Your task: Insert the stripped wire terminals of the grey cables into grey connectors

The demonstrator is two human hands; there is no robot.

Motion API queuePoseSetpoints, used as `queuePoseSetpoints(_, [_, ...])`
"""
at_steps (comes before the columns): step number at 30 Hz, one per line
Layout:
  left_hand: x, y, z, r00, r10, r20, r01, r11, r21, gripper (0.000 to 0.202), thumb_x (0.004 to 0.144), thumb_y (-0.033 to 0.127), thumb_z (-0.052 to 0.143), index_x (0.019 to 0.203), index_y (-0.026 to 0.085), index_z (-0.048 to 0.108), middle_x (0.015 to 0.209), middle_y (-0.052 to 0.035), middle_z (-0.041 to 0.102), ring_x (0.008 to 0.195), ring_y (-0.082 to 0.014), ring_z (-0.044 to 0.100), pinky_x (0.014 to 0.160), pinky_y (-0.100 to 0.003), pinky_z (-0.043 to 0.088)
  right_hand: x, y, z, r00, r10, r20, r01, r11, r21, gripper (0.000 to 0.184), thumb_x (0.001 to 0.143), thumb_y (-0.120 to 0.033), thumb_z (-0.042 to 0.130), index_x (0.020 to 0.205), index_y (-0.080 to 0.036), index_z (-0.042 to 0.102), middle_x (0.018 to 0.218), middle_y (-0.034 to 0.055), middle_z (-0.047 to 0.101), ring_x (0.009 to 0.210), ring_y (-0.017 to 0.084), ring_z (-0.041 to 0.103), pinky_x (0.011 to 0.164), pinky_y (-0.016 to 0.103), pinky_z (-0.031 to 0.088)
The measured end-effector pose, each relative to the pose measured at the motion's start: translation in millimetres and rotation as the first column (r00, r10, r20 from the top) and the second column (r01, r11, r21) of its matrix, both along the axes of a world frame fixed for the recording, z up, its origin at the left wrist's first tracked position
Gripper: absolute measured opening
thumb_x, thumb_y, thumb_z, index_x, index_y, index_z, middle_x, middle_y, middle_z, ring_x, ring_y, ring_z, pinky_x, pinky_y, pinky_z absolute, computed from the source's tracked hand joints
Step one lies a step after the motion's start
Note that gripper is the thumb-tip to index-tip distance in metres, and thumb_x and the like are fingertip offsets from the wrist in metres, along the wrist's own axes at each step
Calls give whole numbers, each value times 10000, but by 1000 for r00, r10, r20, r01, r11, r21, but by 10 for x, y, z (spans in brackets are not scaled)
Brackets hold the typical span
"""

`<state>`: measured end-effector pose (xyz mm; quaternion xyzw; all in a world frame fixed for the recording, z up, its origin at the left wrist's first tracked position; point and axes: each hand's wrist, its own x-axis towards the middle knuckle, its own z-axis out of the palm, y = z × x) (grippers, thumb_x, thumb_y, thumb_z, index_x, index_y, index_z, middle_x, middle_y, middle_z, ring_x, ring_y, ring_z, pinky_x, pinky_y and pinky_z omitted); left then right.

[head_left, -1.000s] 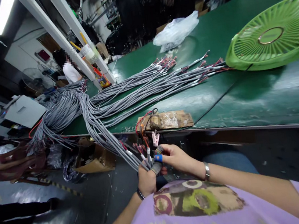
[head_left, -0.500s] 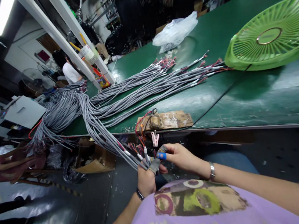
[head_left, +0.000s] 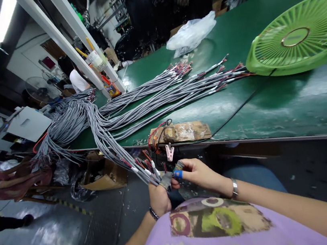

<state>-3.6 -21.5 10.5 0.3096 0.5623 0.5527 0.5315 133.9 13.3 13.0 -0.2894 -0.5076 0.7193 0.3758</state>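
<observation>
My left hand [head_left: 159, 198] is closed around the ends of a bundle of grey cables [head_left: 108, 142] that hangs off the green table [head_left: 285, 101] down to my lap. The cable tips with red and white wires [head_left: 145, 163] stick up above my fist. My right hand [head_left: 195, 173], with blue tape on one fingertip, pinches something small and grey next to the left fist; I cannot name it. A pink clip [head_left: 170, 152] hangs at the table edge just above both hands.
More grey cables [head_left: 182, 85] lie spread across the table. A taped wooden block with red wires [head_left: 180, 132] sits at the near edge. A green fan guard [head_left: 297, 36] and a plastic bag [head_left: 192, 33] lie farther back. A person in white [head_left: 76, 78] sits far left.
The cable ends in my left hand have tilted left and fanned out slightly. My right hand stays close beside them. A passer-by's feet at the far left have moved off.
</observation>
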Motion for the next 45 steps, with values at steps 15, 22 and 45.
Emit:
queuePoseSetpoints(15, [-5, -25, -33, 990, -131, -53, 133, 991, 36, 284, 653, 376, 713, 553, 128, 620, 471, -33, 622, 493, -170, 622, 527, -279, 506, -110, 24, -18, 991, 26, -129, -38, 996, -86, 356, 722, -499, 629, 666, -174, 497, 475, -30, 548, 458, 123, 524, 524, 284, 438])
queuePoseSetpoints(22, [13, -34, -33, 997, -42, -67, 44, 998, 35, 293, 642, 387, 722, 554, 126, 622, 475, -39, 624, 505, -182, 629, 510, -274, 499, -118, 1, -66, 983, -15, -182, -3, 995, -99, 279, 738, -407, 645, 709, -172, 496, 489, -29, 553, 463, 124, 516, 531, 298, 444])
queuePoseSetpoints(45, [-77, -43, -9, 954, -274, -117, 280, 959, 33, 352, 703, 409, 665, 498, 139, 571, 379, 11, 501, 389, -106, 498, 457, -224, 419, 110, 179, 25, 996, -26, 86, 44, 976, -214, 319, 629, -318, 732, 851, -163, 565, 809, 37, 654, 725, 132, 589, 605, 229, 435])
